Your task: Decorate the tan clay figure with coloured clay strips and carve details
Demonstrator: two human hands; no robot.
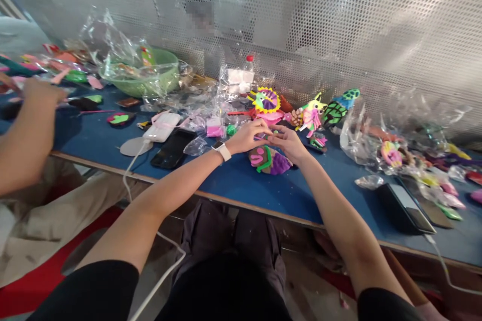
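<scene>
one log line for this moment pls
left hand: pinching small clay piece; right hand: pinching same piece; below: clay figure on blue table; beside: co-worker's hand

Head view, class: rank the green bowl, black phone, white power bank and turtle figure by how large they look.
1. green bowl, clearly largest.
2. black phone.
3. white power bank and turtle figure look alike. The turtle sits farther back, so I won't rank these two.

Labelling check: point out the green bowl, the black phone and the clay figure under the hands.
green bowl [150, 88], head view, front wall.
black phone [172, 149], head view, middle of screen.
clay figure [280, 164], head view, purple part.
</scene>
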